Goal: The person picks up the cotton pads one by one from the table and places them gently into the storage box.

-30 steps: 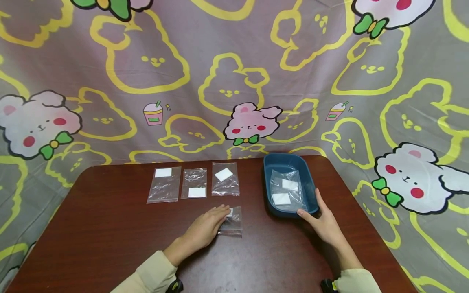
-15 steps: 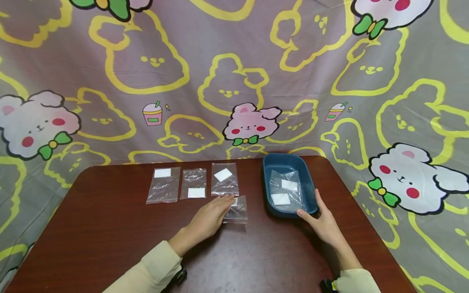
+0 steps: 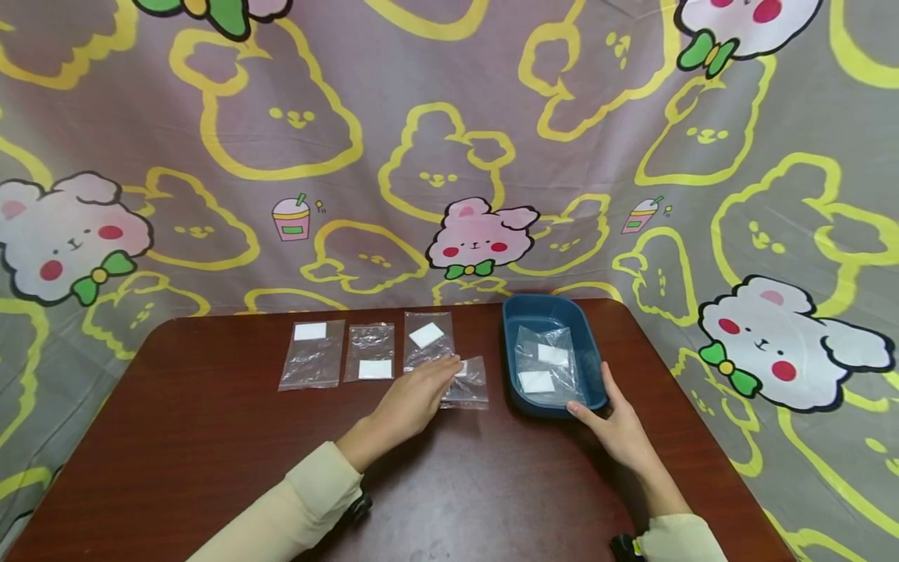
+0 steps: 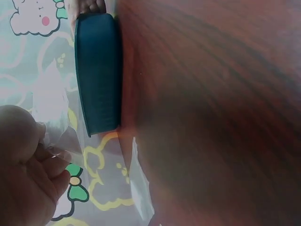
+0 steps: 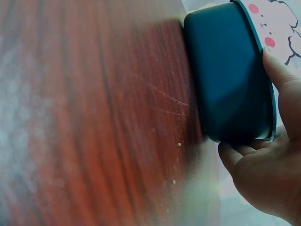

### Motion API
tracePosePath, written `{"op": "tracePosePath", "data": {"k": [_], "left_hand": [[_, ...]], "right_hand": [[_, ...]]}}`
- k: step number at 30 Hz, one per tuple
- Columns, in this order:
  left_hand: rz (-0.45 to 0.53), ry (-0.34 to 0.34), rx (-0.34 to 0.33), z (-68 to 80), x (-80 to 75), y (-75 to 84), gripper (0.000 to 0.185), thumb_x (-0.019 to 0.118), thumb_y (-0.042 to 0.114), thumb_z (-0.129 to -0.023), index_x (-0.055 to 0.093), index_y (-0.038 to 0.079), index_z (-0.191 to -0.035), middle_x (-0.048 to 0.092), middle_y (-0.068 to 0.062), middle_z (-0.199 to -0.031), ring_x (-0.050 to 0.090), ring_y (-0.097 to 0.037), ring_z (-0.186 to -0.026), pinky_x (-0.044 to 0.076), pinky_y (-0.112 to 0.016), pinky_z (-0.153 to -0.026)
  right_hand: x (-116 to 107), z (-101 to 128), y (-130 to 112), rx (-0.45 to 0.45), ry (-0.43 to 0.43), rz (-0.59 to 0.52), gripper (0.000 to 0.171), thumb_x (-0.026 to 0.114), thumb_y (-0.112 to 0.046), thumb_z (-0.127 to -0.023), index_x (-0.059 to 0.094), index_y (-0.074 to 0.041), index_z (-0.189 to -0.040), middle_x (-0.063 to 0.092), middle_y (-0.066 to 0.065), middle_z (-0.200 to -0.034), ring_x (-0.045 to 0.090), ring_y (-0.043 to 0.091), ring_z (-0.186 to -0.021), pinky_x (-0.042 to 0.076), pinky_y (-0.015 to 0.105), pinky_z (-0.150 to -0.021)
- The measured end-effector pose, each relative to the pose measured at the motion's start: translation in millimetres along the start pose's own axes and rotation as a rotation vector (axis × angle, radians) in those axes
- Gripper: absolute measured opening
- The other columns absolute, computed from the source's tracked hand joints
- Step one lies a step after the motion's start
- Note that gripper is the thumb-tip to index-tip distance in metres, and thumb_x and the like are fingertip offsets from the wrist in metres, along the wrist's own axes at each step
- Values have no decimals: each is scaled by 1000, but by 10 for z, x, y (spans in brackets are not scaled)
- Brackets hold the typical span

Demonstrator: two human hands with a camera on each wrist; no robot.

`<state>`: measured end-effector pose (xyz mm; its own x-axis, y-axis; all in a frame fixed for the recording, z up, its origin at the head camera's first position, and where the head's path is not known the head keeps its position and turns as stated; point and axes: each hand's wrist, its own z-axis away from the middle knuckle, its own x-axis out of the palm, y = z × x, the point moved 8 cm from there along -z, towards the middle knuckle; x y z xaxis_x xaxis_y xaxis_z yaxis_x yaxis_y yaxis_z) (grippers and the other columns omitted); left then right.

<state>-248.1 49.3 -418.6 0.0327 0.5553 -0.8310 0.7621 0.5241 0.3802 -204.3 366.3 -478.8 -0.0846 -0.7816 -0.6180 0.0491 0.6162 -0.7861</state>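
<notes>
My left hand pinches a small clear zip bag with a white square in it, raised over the table left of the blue plastic bin. In the left wrist view the bag hangs between thumb and fingers. My right hand grips the bin's near right corner, thumb at the rim. The right wrist view has that hand against the bin's outer wall. Inside the bin lie clear bags with white squares.
Three more clear bags with white squares lie in a row at the back: a left one, a middle one and a right one, partly behind my left hand. A patterned cloth stands behind the brown table.
My left hand has moved up and to the right with the small zip bag, off the middle of the table and toward the bin. The right hand stays on the bin.
</notes>
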Motion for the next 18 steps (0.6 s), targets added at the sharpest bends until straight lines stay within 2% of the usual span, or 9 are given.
{"op": "tracePosePath", "data": {"k": [7,15,18], "left_hand": [[5,-33,-32,-110,36,4,35,50,12,-106,59,1,-138,54,-16,-145,51,-31,-133,34,-43,-115],[10,1,-32,-276,70,27,33,50,12,-106,61,1,-136,57,-16,-142,54,-31,-132,38,-43,-113],[11,-6,-24,-346,123,61,34,49,12,-107,60,2,-137,57,-17,-141,53,-30,-132,38,-44,-112]], "right_hand": [[-2,11,-12,7,-2,-8,107,74,-41,-92,-2,-16,-162,6,20,-166,13,43,-150,22,63,-114],[8,-7,33,5,6,-2,107,74,-43,-91,-1,-17,-162,8,18,-166,15,41,-150,24,61,-115],[3,-11,45,14,10,1,108,74,-45,-90,-1,-18,-162,8,18,-166,15,42,-150,23,62,-115]]}}
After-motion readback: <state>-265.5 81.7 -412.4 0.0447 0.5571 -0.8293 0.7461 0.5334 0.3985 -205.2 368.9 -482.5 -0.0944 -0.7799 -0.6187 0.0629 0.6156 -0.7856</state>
